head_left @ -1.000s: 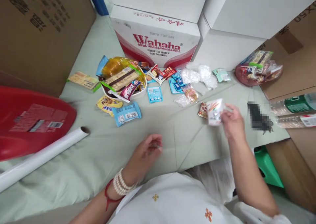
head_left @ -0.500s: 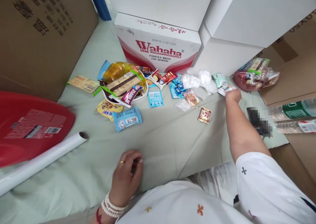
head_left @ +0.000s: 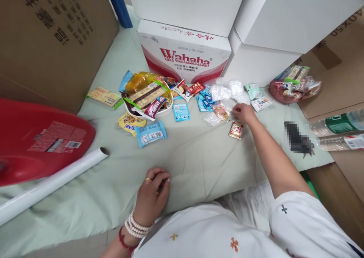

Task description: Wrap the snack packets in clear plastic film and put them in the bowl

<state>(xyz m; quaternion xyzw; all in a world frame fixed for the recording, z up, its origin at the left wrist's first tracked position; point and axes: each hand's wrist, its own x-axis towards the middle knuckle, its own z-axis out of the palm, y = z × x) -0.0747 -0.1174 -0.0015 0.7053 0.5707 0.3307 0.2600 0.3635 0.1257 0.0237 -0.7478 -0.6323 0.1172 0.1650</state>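
My right hand (head_left: pixel 243 113) reaches across the pale green cloth (head_left: pixel 193 155), its fingers curled down among small snack packets. It lies next to an orange packet (head_left: pixel 220 111) and just above a red-and-gold packet (head_left: pixel 236 129); I cannot see what, if anything, it grips. A white packet (head_left: pixel 261 103) lies to its right, free of the hand. My left hand (head_left: pixel 153 191) rests near me on the cloth, fingers curled in loosely, with a ring and a bead bracelet; nothing shows in it.
A white bowl (head_left: pixel 166 108) heaped with snack bars stands at the back left, blue packets (head_left: pixel 150 132) beside it. A Wahaha box (head_left: pixel 184 53), white boxes and brown cartons ring the cloth. A red tub (head_left: pixel 42 140) and white roll (head_left: pixel 51 182) lie left, bottles (head_left: pixel 338 131) right.
My right hand carried the white packet out to the back right, set it down, and has drawn back left to the packets in the middle. My left hand curled and settled on the cloth.
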